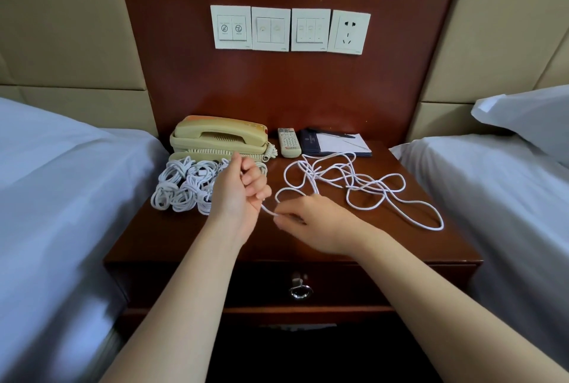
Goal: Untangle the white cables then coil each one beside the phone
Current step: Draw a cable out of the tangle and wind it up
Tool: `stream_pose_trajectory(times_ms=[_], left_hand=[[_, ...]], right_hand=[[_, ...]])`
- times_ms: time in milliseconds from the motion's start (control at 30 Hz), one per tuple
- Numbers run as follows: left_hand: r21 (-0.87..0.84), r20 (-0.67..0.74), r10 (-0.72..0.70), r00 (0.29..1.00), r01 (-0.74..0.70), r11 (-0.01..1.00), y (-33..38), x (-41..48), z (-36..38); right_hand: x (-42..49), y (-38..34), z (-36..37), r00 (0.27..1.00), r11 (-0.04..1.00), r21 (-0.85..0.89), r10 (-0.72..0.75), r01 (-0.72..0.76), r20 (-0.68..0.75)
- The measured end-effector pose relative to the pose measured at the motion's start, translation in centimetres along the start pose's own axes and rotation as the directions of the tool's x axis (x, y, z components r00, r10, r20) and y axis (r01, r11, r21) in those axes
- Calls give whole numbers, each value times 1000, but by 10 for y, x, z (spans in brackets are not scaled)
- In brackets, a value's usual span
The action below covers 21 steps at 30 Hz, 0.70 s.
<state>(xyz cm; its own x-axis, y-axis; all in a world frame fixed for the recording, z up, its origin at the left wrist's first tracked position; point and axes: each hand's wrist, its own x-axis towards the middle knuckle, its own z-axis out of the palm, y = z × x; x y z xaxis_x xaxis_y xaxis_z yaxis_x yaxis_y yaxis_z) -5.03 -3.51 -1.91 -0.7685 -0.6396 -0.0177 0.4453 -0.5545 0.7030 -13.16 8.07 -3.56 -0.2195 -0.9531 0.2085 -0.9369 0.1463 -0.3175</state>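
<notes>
Room: a dark wooden nightstand (172,238) stood between two white beds, against a wooden wall panel with three switch plates (271,28) and a socket (349,32) at 12 o'clock.
Phone (218,136): it sat at 11 o'clock on the top, its handset lying left to right.
Coils (184,185): a heap of wound white cables lay at 9 o'clock, touching the phone's front edge.
Cable (357,182): one loose white cable sprawled over the right half of the top. Its long axis ran from 10 o'clock, near the remote, to 4 o'clock. The longest loop pointed to 4 o'clock, close to the right edge. Its near end ran to 8 o'clock, into the hands.
Left hand (243,195): raised in front of the coils with the palm turned back toward the person. The fingers were curled tight into a fist, and the cable came out below the little finger.
Right hand (314,222): low over the middle of the top, palm down. Thumb and fingertips pinched the cable just beside the left fist, with a short stretch of cable between the hands.
Remote (288,142): at 12 o'clock, just right of the phone, its long axis front to back.
Notepad (341,144): at 1 o'clock, with a pen (335,135) lying across it.
Pillow (529,118): on the right bed, at 2 o'clock.
Drawer ring (300,290): at 6 o'clock, on the front.
</notes>
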Motion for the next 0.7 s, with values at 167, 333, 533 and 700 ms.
stream_pose_trajectory(times_ms=[167,333,533,700], left_hand=[[290,-104,163,981,-127,949,-2,6,-12],[678,-12,182,983,-125,725,-9,1,-19],[725,194,-253,948,36,688,-20,-18,-4],[441,338,-494,801,328,835,-19,-25,1]], right_hand=[[-5,-13,-9,996,973,-217,-88,82,-19],[-9,-17,-18,945,948,-276,-229,162,-234],[-6,-3,-21,844,987,-141,-143,81,-516],[-3,15,-19,854,971,238,125,-2,-505]])
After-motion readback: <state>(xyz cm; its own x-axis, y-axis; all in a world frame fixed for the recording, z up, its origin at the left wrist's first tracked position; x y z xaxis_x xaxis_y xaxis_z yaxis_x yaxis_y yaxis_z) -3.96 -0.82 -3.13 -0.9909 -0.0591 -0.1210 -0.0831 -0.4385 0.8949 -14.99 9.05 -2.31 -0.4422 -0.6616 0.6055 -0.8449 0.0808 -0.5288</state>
